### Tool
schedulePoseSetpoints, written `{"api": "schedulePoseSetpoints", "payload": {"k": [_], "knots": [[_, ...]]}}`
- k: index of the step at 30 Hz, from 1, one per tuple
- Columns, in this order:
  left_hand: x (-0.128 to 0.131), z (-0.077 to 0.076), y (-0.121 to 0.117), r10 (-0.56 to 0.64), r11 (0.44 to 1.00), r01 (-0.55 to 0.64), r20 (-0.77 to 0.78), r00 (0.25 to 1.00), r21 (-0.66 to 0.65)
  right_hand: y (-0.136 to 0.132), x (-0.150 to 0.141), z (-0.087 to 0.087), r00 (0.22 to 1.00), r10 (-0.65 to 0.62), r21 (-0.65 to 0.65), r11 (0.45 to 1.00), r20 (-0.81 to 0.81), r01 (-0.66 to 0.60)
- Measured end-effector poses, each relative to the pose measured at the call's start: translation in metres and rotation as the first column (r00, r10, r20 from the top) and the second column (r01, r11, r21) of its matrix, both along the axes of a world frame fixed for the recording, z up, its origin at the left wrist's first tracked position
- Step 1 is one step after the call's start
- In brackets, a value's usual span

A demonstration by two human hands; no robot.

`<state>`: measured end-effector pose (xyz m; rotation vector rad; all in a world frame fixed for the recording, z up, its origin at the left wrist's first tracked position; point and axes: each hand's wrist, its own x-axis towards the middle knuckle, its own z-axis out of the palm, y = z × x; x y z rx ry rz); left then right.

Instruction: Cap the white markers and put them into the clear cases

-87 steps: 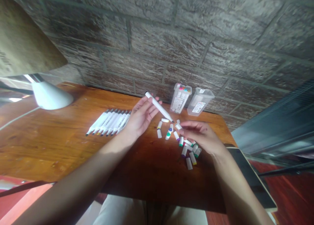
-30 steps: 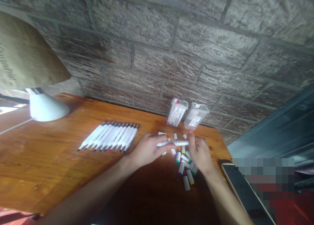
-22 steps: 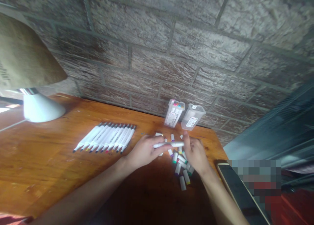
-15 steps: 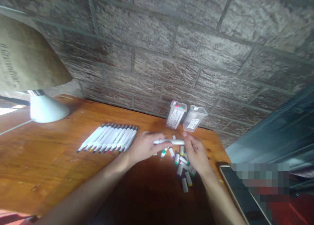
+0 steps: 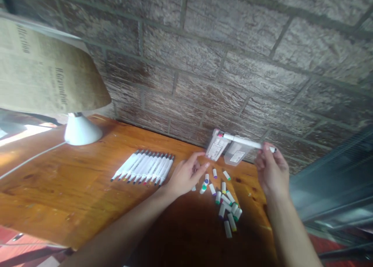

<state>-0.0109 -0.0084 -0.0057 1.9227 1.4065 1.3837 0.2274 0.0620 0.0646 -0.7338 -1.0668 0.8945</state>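
A white marker point(image 5: 247, 142) is pinched in my right hand point(image 5: 272, 171), raised in front of the plastic cases. Its dark end sticks out past my fingers on the right, and its other end points left. My left hand point(image 5: 188, 175) hovers low over the table, thumb and index finger apart with nothing between them. Just right of it lie loose white marker caps point(image 5: 226, 200) with green, purple and yellow ends. To its left, a neat row of white markers point(image 5: 145, 168) lies side by side, with dark ends away from me.
Two clear plastic cases stand near the wall: the left case point(image 5: 215, 152) with a label, the right case point(image 5: 235, 157) partly behind the marker. A lamp point(image 5: 83, 131) stands at the left on the wooden table point(image 5: 96, 166). A brick wall point(image 5: 198, 84) rises behind.
My right hand has moved up and right, carrying the marker away from my left hand, which has let go of it. The view has shifted, and the phone at the right is out of sight.
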Motion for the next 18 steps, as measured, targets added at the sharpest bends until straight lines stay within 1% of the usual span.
{"api": "schedulePoseSetpoints", "payload": {"k": [2, 5, 7, 9, 11, 15, 17, 18], "knots": [[0.001, 0.001, -0.001, -0.016, 1.000, 0.016, -0.027, 0.999, -0.016, 0.021, 0.003, 0.019, 0.992, -0.081, 0.047, 0.996, 0.097, 0.077], [0.003, 0.001, -0.003, -0.021, 1.000, 0.020, -0.069, 0.997, -0.021, 0.044, 0.002, 0.043, 0.961, -0.133, 0.052, 0.991, 0.242, 0.124], [0.003, 0.002, -0.003, -0.031, 0.999, 0.030, -0.076, 0.997, -0.015, 0.052, -0.001, 0.054, 0.928, -0.142, 0.048, 0.990, 0.346, 0.134], [0.002, 0.002, -0.003, -0.040, 0.999, 0.040, -0.068, 0.997, -0.006, 0.056, -0.004, 0.061, 0.883, -0.145, 0.053, 0.989, 0.447, 0.136], [0.000, 0.003, -0.002, -0.035, 0.999, 0.035, -0.062, 0.997, 0.007, 0.059, -0.008, 0.064, 0.827, -0.145, 0.072, 0.989, 0.543, 0.126], [-0.001, 0.005, -0.003, -0.021, 0.999, 0.023, -0.049, 0.999, 0.031, 0.070, -0.018, 0.067, 0.689, -0.160, 0.104, 0.987, 0.707, 0.122], [-0.002, 0.005, -0.002, -0.031, 0.999, 0.032, -0.039, 0.999, 0.030, 0.073, -0.024, 0.071, 0.657, -0.173, 0.110, 0.985, 0.734, 0.136], [-0.002, 0.005, -0.002, -0.032, 0.999, 0.033, -0.033, 0.999, 0.028, 0.073, -0.026, 0.074, 0.665, -0.171, 0.107, 0.985, 0.727, 0.136]]}}
